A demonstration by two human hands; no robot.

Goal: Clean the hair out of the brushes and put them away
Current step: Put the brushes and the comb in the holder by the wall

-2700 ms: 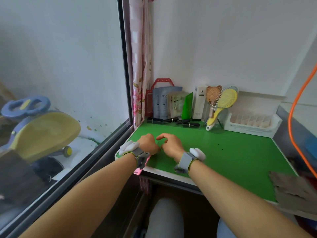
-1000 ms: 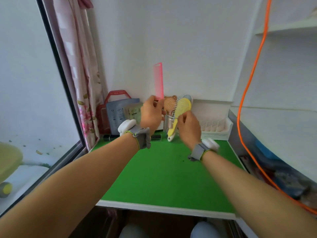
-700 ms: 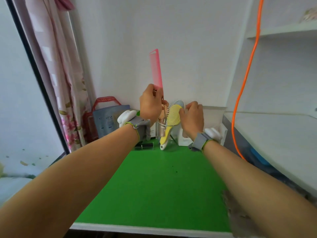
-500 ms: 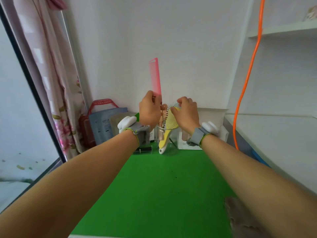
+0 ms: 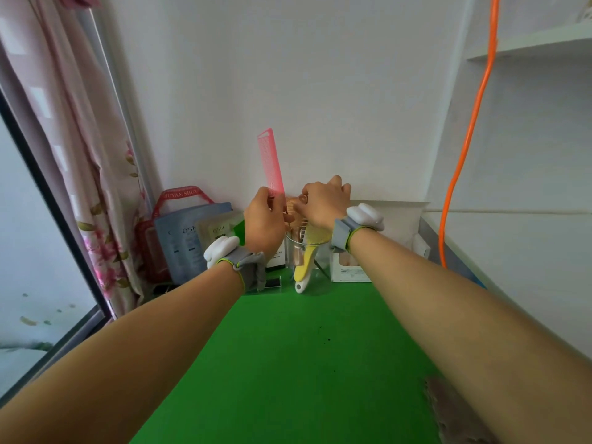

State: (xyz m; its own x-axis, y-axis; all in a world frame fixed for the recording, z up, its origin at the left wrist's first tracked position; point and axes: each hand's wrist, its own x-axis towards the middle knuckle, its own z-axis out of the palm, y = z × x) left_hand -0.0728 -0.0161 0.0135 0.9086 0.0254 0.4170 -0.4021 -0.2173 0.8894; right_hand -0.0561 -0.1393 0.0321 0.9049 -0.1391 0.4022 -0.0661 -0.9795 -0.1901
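Stowing: left hand [image 5: 262, 222] pinches pink comb [image 5: 272, 161] above glass cup [image 5: 322, 265] at 12 o'clock; right hand [image 5: 325, 203] fingers curled, grip unclear; next, lower comb in

Home, a personal grooming corner. Evidence: floral pink curtain [image 5: 64, 155] beside a dark window frame [image 5: 48, 193], small green desk [image 5: 288, 363] pushed into a white-walled corner, cosmetic sachets [image 5: 189, 238] and a red-handled pouch [image 5: 182, 193] against the wall, glass cup [image 5: 307, 267] holding a yellow brush [image 5: 306, 264], pink comb [image 5: 272, 161] above it, wall shelf [image 5: 528, 43] upper right, orange cable [image 5: 464, 149] hanging loose.
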